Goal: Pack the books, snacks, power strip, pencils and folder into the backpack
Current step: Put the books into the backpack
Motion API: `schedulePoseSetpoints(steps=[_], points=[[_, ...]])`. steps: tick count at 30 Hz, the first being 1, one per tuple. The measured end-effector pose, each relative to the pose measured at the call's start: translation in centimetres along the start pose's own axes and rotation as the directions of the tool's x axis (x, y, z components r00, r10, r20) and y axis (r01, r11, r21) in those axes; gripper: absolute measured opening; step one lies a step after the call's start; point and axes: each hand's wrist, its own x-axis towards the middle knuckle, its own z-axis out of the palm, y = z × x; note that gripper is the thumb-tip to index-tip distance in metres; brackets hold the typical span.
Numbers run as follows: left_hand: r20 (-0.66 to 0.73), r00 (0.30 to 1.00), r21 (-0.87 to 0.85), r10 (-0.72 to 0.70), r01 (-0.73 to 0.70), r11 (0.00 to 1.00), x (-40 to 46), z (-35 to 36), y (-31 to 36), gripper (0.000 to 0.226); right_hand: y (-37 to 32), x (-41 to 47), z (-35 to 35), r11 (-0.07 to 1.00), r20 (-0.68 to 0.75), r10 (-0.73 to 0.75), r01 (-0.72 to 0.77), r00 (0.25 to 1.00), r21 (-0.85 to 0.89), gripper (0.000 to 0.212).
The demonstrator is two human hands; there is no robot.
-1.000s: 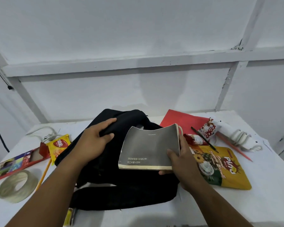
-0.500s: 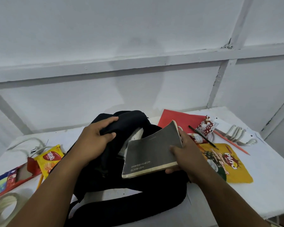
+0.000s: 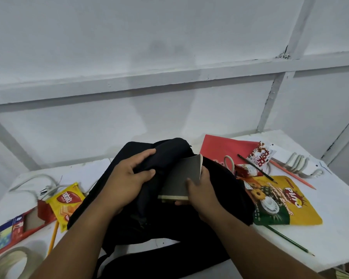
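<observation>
The left hand [image 3: 129,182] grips a fold of the black backpack [image 3: 220,188], fingers curled over the flap, while the right hand [image 3: 199,190] pinches a grey book [image 3: 179,178] whose far end is hidden inside the opening. The red folder [image 3: 222,148] is partly covered by the bag and a snack [image 3: 261,157], the power strip [image 3: 298,164] shows mostly as coiled cord, and a yellow pouch [image 3: 286,200] slips under the bag's edge. At left, a wafer pack [image 3: 68,202] and a pencil box [image 3: 10,232] lie on the table [image 3: 330,228], the box and a tape roll [image 3: 10,262] cut off by the frame.
</observation>
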Motion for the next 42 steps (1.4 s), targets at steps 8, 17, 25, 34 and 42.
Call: schedulePoseSetpoints(steps=[8, 17, 25, 34, 42], points=[[0.034, 0.997, -0.064, -0.067, 0.069, 0.996, 0.0, -0.2, -1.6, 0.051, 2.1, 1.7, -0.5, 0.896, 0.176, 0.136, -0.045, 0.975, -0.442, 0.047], [0.099, 0.995, -0.188, -0.026, 0.045, 0.981, 0.0, -0.2, -1.0, 0.051, 1.4, 3.1, 2.2, 0.985, 0.074, 0.077, -0.065, 0.994, -0.161, 0.034], [0.106, 0.990, -0.240, -0.088, 0.112, 0.964, 0.5, -0.7, -2.4, 0.051, 3.8, 3.7, 2.7, 0.976, -0.023, 0.058, -0.062, 0.998, -0.211, 0.032], [0.127, 0.986, -0.211, -0.110, 0.135, 0.968, 0.5, 1.4, -3.7, 0.048, 4.1, 3.2, 0.8, 0.964, 0.038, 0.037, -0.026, 0.999, -0.264, 0.017], [-0.034, 0.999, 0.161, -0.002, 0.007, 0.987, -1.6, 11.0, -5.5, 0.066, 0.9, 0.6, -9.4, 0.943, -0.052, -0.239, 0.219, 0.970, -0.250, 0.011]])
